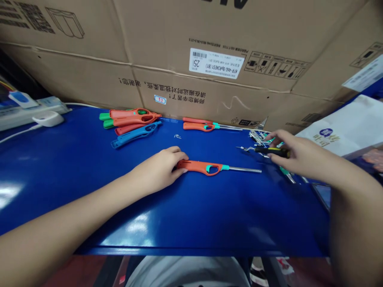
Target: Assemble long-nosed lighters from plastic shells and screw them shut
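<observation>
One orange lighter in the left hand

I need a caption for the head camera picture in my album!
Left hand gripping an orange lighter, right hand holding a black-and-yellow tool, at a shiny blue table.

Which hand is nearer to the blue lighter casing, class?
Left. The left hand lies in front of the blue lighter casing and to its right; the right hand is much farther to its right.
</observation>
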`<state>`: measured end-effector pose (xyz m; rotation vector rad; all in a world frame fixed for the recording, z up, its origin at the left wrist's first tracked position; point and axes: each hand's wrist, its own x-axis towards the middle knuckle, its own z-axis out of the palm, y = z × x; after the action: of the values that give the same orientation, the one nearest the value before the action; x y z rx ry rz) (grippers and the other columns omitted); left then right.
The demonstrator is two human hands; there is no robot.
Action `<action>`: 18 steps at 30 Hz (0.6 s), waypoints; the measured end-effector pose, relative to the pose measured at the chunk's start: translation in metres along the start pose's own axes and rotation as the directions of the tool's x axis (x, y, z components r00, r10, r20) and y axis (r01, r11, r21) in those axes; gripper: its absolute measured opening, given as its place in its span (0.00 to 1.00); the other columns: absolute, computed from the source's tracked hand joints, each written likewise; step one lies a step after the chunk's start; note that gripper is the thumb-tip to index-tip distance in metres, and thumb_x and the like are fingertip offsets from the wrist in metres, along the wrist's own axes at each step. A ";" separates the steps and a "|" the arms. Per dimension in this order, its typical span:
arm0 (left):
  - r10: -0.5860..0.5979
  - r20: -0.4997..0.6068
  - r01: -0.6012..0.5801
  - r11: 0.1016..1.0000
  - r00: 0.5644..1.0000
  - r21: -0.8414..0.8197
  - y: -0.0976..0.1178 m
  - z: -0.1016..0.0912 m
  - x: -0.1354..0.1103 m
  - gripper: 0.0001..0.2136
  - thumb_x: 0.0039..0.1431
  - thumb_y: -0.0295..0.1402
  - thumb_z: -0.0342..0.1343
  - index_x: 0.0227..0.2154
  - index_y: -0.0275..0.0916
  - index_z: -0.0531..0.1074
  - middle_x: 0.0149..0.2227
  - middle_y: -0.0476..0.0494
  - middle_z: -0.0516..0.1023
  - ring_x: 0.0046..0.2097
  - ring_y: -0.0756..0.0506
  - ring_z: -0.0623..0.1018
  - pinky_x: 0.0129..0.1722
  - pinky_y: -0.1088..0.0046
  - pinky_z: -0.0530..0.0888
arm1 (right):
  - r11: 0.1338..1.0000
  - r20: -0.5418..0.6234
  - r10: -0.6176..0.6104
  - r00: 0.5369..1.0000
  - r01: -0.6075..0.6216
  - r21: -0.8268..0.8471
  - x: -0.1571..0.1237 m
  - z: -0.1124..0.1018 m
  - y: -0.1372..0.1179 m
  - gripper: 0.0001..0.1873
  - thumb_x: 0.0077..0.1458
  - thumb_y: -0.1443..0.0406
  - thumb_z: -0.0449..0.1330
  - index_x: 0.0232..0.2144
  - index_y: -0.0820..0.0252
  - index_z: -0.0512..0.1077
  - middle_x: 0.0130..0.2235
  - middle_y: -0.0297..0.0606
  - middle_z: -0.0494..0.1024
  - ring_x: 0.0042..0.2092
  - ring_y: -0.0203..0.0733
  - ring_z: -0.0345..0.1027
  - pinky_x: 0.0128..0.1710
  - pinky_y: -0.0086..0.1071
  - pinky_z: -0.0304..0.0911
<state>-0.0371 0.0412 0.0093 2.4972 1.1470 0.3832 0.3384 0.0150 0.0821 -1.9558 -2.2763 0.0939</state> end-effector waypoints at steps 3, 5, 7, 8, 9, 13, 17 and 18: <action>-0.007 0.017 0.007 1.000 1.000 0.000 0.001 0.000 -0.001 0.09 0.65 0.31 0.58 0.46 0.38 0.76 0.42 0.42 0.74 0.41 0.43 0.77 0.42 0.66 0.74 | 0.996 -0.212 0.015 0.977 0.004 0.089 0.000 -0.012 -0.009 0.18 0.49 0.57 0.65 0.43 0.52 0.74 0.33 0.38 0.79 0.26 0.41 0.66 0.27 0.37 0.60; -0.015 0.025 0.015 1.000 1.000 0.001 0.003 0.000 -0.001 0.09 0.65 0.31 0.58 0.46 0.38 0.76 0.42 0.42 0.74 0.41 0.43 0.77 0.42 0.66 0.74 | 0.980 -0.297 0.070 0.952 -0.010 0.200 0.003 -0.013 -0.015 0.12 0.48 0.59 0.67 0.37 0.52 0.77 0.29 0.37 0.78 0.25 0.41 0.65 0.26 0.36 0.59; -0.020 0.029 0.020 1.000 0.999 0.002 0.005 0.000 -0.002 0.09 0.65 0.31 0.58 0.46 0.38 0.76 0.42 0.43 0.74 0.40 0.43 0.77 0.42 0.66 0.74 | 0.957 -0.346 0.112 0.932 -0.007 0.291 0.007 -0.011 -0.021 0.09 0.48 0.59 0.68 0.33 0.53 0.78 0.27 0.37 0.78 0.26 0.42 0.67 0.26 0.37 0.60; -0.022 0.032 0.022 1.000 0.999 0.000 0.006 0.000 -0.002 0.09 0.65 0.32 0.58 0.46 0.38 0.76 0.42 0.43 0.73 0.40 0.43 0.77 0.42 0.66 0.74 | 0.949 -0.373 0.117 0.920 0.007 0.315 0.009 -0.010 -0.024 0.09 0.49 0.58 0.69 0.32 0.53 0.78 0.27 0.37 0.77 0.27 0.43 0.68 0.27 0.37 0.61; -0.023 0.033 0.023 1.000 0.999 -0.004 0.006 0.000 -0.001 0.09 0.65 0.32 0.58 0.46 0.38 0.76 0.42 0.43 0.73 0.40 0.44 0.77 0.42 0.66 0.74 | 0.945 -0.409 0.119 0.905 0.024 0.328 0.012 -0.009 -0.028 0.09 0.50 0.57 0.69 0.31 0.54 0.78 0.27 0.37 0.77 0.27 0.43 0.68 0.28 0.37 0.61; -0.001 0.030 0.002 0.999 1.000 -0.048 0.010 0.002 -0.001 0.09 0.65 0.33 0.60 0.46 0.37 0.76 0.42 0.43 0.74 0.40 0.44 0.76 0.40 0.67 0.74 | 0.892 -0.554 0.130 0.823 0.146 0.427 0.023 -0.008 -0.055 0.11 0.53 0.57 0.69 0.29 0.55 0.73 0.26 0.35 0.74 0.25 0.40 0.66 0.26 0.36 0.61; 0.041 0.012 -0.040 0.996 0.999 -0.079 0.013 0.006 -0.001 0.10 0.64 0.31 0.61 0.46 0.36 0.76 0.42 0.43 0.74 0.40 0.44 0.76 0.41 0.67 0.74 | 0.698 -0.445 0.053 0.894 0.285 0.657 0.039 0.004 -0.092 0.11 0.54 0.58 0.68 0.32 0.56 0.73 0.24 0.32 0.73 0.20 0.38 0.66 0.20 0.34 0.64; 0.050 0.000 -0.050 0.995 0.999 -0.083 0.013 0.008 -0.001 0.09 0.63 0.31 0.61 0.46 0.36 0.76 0.42 0.43 0.73 0.40 0.44 0.76 0.41 0.67 0.74 | 0.661 -0.419 0.013 0.908 0.307 0.685 0.043 0.010 -0.100 0.11 0.54 0.58 0.68 0.34 0.56 0.73 0.25 0.32 0.75 0.22 0.39 0.69 0.20 0.34 0.66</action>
<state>-0.0255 0.0306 0.0078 2.4570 1.0481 0.4327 0.2322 0.0429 0.0885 -1.2063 -1.7109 0.4850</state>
